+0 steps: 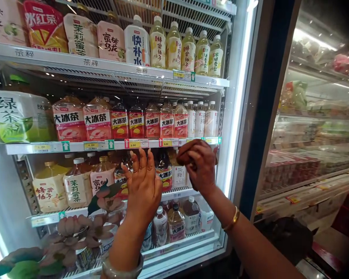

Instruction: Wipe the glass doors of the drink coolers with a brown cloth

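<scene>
The left hand (144, 184) was raised before the drinks cooler (251, 83), its grip wide with fingers extended upward; whether the fingertips met the glass could not be told. The right hand (202, 166) was level with the edge of the middle shelf (78, 146), its grip narrow and closed on what appeared to be a folded brown cloth (190, 149), which lay in front of the lower bottles, below the row of red-labelled bottles (167, 124). A flower picture (75, 228) overlaid the lower left shelves, and a gold bangle (235, 219) circled the right wrist.
</scene>
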Action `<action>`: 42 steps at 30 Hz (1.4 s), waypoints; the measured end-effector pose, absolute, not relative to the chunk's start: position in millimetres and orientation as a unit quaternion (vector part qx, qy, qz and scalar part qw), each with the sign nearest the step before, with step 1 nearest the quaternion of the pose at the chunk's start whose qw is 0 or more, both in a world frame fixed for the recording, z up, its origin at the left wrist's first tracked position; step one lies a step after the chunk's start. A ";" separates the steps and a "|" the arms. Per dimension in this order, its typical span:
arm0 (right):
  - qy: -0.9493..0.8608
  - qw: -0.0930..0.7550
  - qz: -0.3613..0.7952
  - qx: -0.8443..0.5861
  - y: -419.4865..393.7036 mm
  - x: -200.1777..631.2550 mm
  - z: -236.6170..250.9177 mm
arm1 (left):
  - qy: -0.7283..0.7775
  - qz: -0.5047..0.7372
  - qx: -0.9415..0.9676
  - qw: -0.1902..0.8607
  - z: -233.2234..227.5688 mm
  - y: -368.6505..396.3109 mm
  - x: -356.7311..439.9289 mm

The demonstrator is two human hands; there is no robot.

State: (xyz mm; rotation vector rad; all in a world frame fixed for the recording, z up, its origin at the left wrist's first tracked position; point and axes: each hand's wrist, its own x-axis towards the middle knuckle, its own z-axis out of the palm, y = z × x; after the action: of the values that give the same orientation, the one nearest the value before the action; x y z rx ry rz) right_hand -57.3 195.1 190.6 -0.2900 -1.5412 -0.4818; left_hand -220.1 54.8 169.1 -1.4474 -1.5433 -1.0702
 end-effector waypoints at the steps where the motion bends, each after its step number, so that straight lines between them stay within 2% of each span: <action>1: -0.661 0.710 -0.192 -0.149 198.1 -56.6 199.2 | -0.601 -0.417 -0.570 0.374 167.9 56.7 -216.8; 3: -0.633 0.738 -0.164 -0.168 197.7 -63.7 218.6 | -0.596 -0.418 -0.577 0.371 165.1 61.4 -210.6; 6: -0.676 0.700 -0.189 -0.129 185.1 -81.2 224.0 | -0.592 -0.419 -0.582 0.368 161.1 67.0 -204.3; 10: -0.737 0.628 -0.240 -0.067 179.8 -73.0 169.4 | -0.591 -0.418 -0.586 0.363 157.3 68.3 -200.9; 14: -0.652 0.712 -0.165 -0.201 210.4 -30.4 127.6 | -0.596 -0.410 -0.595 0.351 153.2 67.5 -195.9; 17: -0.543 0.788 -0.070 -0.282 232.3 -10.2 141.5 | -0.596 -0.394 -0.610 0.342 149.7 67.9 -189.5; 19: -0.515 0.808 -0.049 -0.282 235.4 -11.0 161.7 | -0.595 -0.384 -0.617 0.342 147.3 68.3 -184.8; 23: -0.606 0.756 -0.106 -0.223 212.1 -35.1 174.2 | -0.590 -0.382 -0.620 0.349 142.2 68.9 -175.3; 27: -0.692 0.680 -0.134 -0.202 189.4 -44.6 123.7 | -0.587 -0.394 -0.614 0.351 134.9 71.5 -168.5; 31: -0.630 0.720 -0.089 -0.277 203.1 -21.7 82.0 | -0.587 -0.390 -0.620 0.345 126.3 76.7 -167.8; 36: -0.577 0.757 -0.017 -0.307 211.2 -12.2 93.3 | -0.592 -0.381 -0.624 0.339 115.9 82.7 -169.3; 42: -0.727 0.651 -0.131 -0.176 178.2 -49.8 83.3 | -0.601 -0.376 -0.623 0.330 110.2 79.0 -170.4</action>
State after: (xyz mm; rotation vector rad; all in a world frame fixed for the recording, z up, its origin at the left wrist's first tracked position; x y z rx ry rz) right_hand -49.8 178.2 83.3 -0.3996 -1.6498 -0.2985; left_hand -170.4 79.0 110.2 -1.6306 -1.5725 -0.9841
